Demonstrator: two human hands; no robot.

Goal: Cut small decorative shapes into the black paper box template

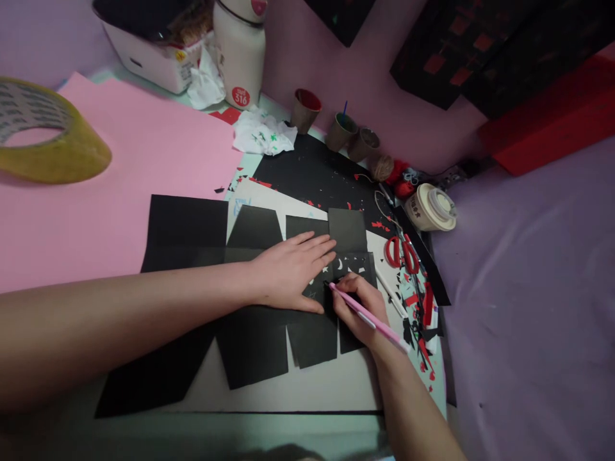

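A large black paper cutout (pixel 192 237) with several flaps lies flat on a pale board (pixel 331 384). My left hand (pixel 288 272) rests open on it, fingers stretched flat and pressing the paper down. Just right of it, my right hand (pixel 358 307) is closed on a pink craft knife (pixel 368 318), whose tip touches the black paper beside small cut-out moon and star shapes (pixel 343 264).
Red scissors (pixel 401 253) and red and black paper scraps lie to the right. A pink sheet (pixel 120 166) and a tape roll (pixel 43 131) are at left. Paper cups (pixel 305 109), a white bottle (pixel 240 51), yarn and a round tub (pixel 430 208) stand at the back.
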